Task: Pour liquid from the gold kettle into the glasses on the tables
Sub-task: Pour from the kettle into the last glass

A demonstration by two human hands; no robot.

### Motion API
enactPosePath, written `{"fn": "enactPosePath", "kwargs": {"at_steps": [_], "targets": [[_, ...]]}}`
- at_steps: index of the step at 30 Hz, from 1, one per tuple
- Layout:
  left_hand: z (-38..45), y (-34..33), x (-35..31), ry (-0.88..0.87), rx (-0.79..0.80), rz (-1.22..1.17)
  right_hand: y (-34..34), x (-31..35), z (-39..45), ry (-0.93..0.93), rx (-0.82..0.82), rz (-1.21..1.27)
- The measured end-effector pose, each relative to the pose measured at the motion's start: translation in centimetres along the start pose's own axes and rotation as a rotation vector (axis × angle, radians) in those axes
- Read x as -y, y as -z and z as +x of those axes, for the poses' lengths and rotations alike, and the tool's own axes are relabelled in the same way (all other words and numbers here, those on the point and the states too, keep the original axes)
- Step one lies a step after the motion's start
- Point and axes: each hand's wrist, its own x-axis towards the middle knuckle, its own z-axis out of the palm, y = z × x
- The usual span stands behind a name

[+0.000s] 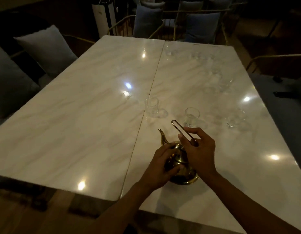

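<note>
The gold kettle (177, 163) stands on the right marble table (214, 149) near its front, spout toward the far left. My left hand (160, 168) curls over the kettle's lid and body. My right hand (198, 150) grips the thin wire handle, which sticks up and away. Just beyond the kettle stand three clear glasses: one by the seam (152, 107), one in the middle (191, 116) and one to the right (237, 118). Several more glasses (220, 81) stand farther back, faint against the marble.
A second marble table (70, 115) adjoins on the left, with a narrow seam between the two. Grey cushions (46, 49) lie on a bench at the left. Gold-framed chairs with blue pillows (202, 26) line the far side. A dark object (281, 94) lies on the grey seat at the right.
</note>
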Motion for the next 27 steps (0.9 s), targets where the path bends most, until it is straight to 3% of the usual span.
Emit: {"fn": "enactPosePath", "kwargs": {"at_steps": [5, 15, 27], "targets": [[2.9, 4.2, 2.9, -0.092, 0.129, -0.070, -4.0, 1.6, 1.5, -0.010, -0.156, -0.075], [8.1, 9.7, 5.6, -0.286, 0.187, -0.163, -9.2, 5.6, 4.7, -0.054, -0.354, -0.078], [12.1, 12.1, 5.7, -0.208, 0.111, -0.365, -11.2, 7.9, 11.4, -0.054, -0.227, -0.211]]}}
